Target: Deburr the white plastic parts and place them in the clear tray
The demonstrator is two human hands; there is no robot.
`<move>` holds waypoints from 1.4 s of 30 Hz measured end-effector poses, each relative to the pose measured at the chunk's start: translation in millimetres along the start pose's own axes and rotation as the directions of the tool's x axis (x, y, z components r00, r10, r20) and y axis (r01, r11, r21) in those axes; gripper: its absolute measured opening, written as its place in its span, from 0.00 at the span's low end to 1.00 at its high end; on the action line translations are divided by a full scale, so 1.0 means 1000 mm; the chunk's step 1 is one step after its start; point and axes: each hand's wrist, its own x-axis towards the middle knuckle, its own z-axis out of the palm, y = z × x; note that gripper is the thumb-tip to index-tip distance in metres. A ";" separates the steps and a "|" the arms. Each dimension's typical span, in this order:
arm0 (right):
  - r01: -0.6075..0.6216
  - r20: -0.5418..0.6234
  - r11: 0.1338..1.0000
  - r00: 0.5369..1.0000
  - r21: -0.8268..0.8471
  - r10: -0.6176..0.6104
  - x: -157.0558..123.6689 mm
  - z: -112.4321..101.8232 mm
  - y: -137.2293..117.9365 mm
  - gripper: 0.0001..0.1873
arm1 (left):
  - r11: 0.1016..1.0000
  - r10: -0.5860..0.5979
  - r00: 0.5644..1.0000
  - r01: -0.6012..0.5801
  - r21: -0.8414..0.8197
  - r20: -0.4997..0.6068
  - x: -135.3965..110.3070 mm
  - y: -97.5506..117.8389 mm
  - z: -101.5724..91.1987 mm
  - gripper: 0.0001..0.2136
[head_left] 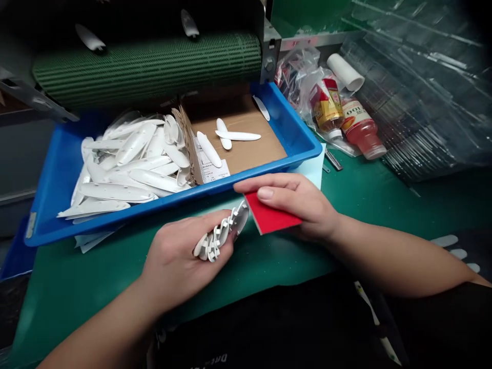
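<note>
My left hand (180, 251) is closed around a bunch of white plastic parts (217, 238), their notched ends pointing up and to the right. Between the thumb and fingers of my right hand (303, 202) is a flat red pad (271, 215) with a pale edge. Its near corner is close to the bunch; whether they touch I cannot tell. Beyond both hands stands a blue tray (154, 200). A heap of long, leaf-shaped white parts (134, 159) fills its left side. On cardboard (249, 113) at its right lie several more loose ones (209, 149).
A green conveyor belt (154, 66) ends above the tray, carrying two white parts (89, 38). At the right are bottles (361, 125), a plastic bag (295, 72), a white tube (345, 72) and stacked clear trays (423, 102). A small metal blade (333, 160) lies on the green table (384, 205).
</note>
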 end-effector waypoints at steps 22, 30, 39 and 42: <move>-0.062 -0.171 0.904 0.985 -0.423 -0.013 0.010 -0.016 -0.005 0.12 | 0.917 0.369 0.922 -0.381 0.116 0.114 0.002 -0.011 -0.005 0.14; -0.125 -0.167 0.876 0.985 -0.466 0.051 0.011 -0.015 -0.006 0.14 | 0.890 0.371 0.906 -0.409 0.199 0.205 -0.001 -0.014 -0.004 0.15; -0.179 -0.119 0.840 0.983 -0.513 0.137 0.011 -0.016 -0.010 0.17 | 0.852 0.409 0.887 -0.456 0.258 0.216 -0.001 -0.010 -0.003 0.12; -0.215 0.026 0.814 0.962 -0.540 0.271 0.012 -0.019 -0.010 0.18 | 0.843 0.415 0.879 -0.468 0.264 0.234 -0.002 -0.010 -0.002 0.11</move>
